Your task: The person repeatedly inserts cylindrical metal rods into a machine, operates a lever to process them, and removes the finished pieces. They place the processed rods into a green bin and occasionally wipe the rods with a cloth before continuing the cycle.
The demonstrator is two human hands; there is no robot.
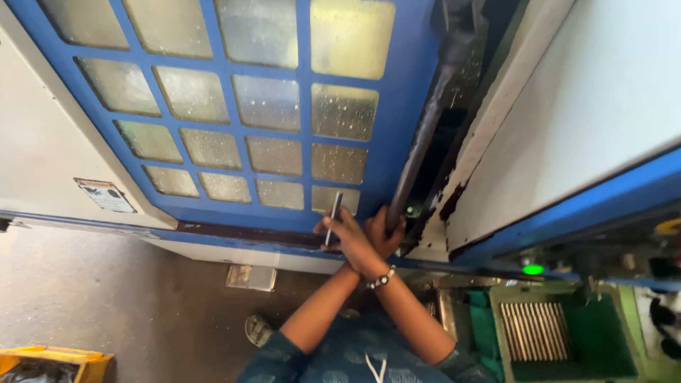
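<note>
Two bare hands cross at the wrists in the head view, low in the middle of the scene, in front of a big blue machine door with a grid of dirty square glass panes (234, 106). The arm that comes from the person's right side goes over to the left, and this right hand (347, 237) has its fingers closed around a thin, dark grey metal rod (333, 216), which stands almost upright in front of the lowest panes. On this wrist sits a bracelet of small white beads (381, 278). The left hand (384, 230) reaches under it to the right and is clamped on the lower end of a long black bar handle (425, 120), which runs up along the right edge of the door.

Right of the handle is a pale grey machine panel (603, 99). Near right, a small round green lamp (533, 269) glows, and below it a green tray with a row of pale metal rods (532, 330) stands. Far left near, a yellow plastic crate (57, 358) is on the grey floor.
</note>
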